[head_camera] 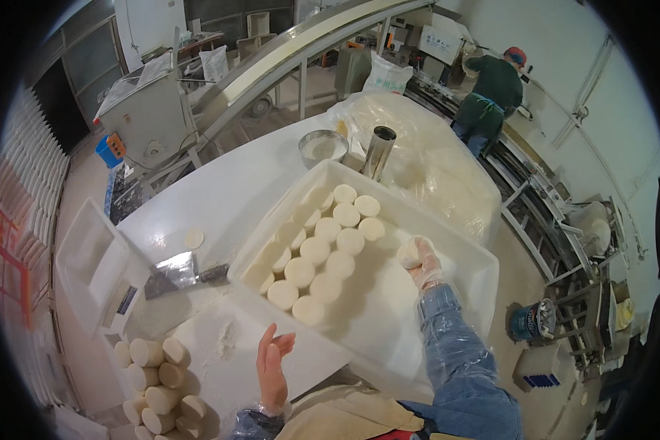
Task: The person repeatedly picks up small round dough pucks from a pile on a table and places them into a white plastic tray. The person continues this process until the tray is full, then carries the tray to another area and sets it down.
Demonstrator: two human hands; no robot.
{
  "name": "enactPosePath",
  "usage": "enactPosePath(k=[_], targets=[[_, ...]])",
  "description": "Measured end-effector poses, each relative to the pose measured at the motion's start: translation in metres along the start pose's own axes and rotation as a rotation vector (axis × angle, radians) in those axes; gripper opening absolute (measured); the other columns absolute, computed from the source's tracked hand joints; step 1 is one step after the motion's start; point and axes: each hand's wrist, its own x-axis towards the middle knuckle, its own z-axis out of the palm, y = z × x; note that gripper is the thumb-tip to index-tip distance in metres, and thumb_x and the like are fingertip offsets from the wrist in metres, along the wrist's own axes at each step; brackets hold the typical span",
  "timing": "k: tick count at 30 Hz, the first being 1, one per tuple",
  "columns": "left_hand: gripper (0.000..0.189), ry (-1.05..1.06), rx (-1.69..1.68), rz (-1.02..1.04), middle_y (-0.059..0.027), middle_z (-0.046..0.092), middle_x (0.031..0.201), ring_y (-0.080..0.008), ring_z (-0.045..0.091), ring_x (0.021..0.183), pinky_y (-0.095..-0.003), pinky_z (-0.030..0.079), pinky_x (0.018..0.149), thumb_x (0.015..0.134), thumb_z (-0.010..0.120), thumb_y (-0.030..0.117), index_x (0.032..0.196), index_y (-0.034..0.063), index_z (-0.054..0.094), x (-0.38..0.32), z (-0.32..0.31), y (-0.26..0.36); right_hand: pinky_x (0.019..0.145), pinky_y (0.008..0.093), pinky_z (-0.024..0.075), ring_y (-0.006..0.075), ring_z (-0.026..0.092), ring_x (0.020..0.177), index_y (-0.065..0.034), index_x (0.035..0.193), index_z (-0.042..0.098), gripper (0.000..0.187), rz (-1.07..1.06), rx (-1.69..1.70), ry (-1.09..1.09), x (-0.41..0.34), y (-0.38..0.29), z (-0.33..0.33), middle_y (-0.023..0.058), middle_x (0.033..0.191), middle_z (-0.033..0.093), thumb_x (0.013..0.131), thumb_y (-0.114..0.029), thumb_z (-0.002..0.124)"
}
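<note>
My right hand (425, 268) is closed around a pale dough piece (408, 254) over the right part of a deep white plastic tub (473, 269). Inside this tub, round-topped pale dough pieces (315, 250) stand in close rows on the left side. My left hand (273, 368) holds nothing; its fingers are raised and apart, just outside the tub's near wall. Left of that hand, short dough cylinders (161, 400) lie heaped at the white table's (220, 220) near left corner. A broad metal blade with a dark handle (170, 278) rests left of the tub.
Beyond the tub are a metal bowl of white powder (323, 147), an upright metal cylinder (379, 151) and a large mass under clear plastic sheeting (434, 154). An empty-looking white bin (99, 264) stands at left. Another person (487, 99) works at machinery, back right.
</note>
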Motion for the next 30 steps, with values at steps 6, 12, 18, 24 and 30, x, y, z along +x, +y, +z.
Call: enactPosePath(k=[6,12,18,24,30], targets=[[0.044,0.108,0.033,-0.108,-0.0118,0.060,0.100,-0.0164,0.054,0.089,-0.0311,0.043,0.083,0.092,0.041,0.026,0.125,-0.0035,0.042,0.029,0.028,-0.010,0.070,0.0321,0.0483,0.0197,0.058,0.086,-0.0013,0.114,0.052,0.060,0.116,-0.647,0.159,0.116,0.032,-0.010,0.0103,0.094,0.061,0.079,-0.049,0.059],[0.038,0.163,0.008,-0.141,-0.0110,0.060,0.099,-0.0151,0.054,0.090,-0.0300,0.043,0.082,0.091,0.045,0.019,0.123,-0.0027,0.045,0.026,0.024,-0.014,0.065,0.0284,0.0448,0.0140,0.056,0.077,-0.0022,0.104,0.057,0.046,-0.102,-0.923,0.025,0.139,0.053,0.015,0.0064,0.085,0.060,0.084,-0.043,0.054],[0.037,0.274,-0.055,-0.210,-0.0106,0.060,0.101,-0.0157,0.054,0.094,-0.0290,0.043,0.085,0.090,0.050,0.019,0.121,-0.0022,0.046,-0.008,-0.022,-0.023,0.064,0.0269,0.0431,0.0123,0.053,0.072,-0.0038,0.095,0.060,0.034,-0.731,-0.996,0.020,0.061,-0.016,0.083,0.0022,0.081,0.058,0.088,-0.035,0.049],[0.032,0.437,-0.201,-0.213,-0.0095,0.061,0.098,-0.0143,0.055,0.090,-0.0277,0.044,0.084,0.091,0.050,0.018,0.117,0.0000,0.050,-0.072,-0.087,-0.033,0.064,0.0249,0.0432,0.0118,0.053,0.069,-0.0038,0.088,0.063,0.031,-0.151,-0.695,-1.214,-0.144,0.117,0.218,0.0016,0.072,0.055,0.091,-0.029,0.046],[0.029,0.615,-0.265,-0.139,-0.0094,0.061,0.097,-0.0154,0.056,0.092,-0.0285,0.043,0.085,0.090,0.049,0.017,0.113,-0.0005,0.053,-0.141,-0.152,-0.036,0.063,0.0269,0.0404,0.0120,0.052,0.069,-0.0045,0.079,0.062,0.026,0.401,-0.980,-1.181,-0.267,0.309,0.284,0.0040,0.072,0.057,0.077,-0.031,0.060]])
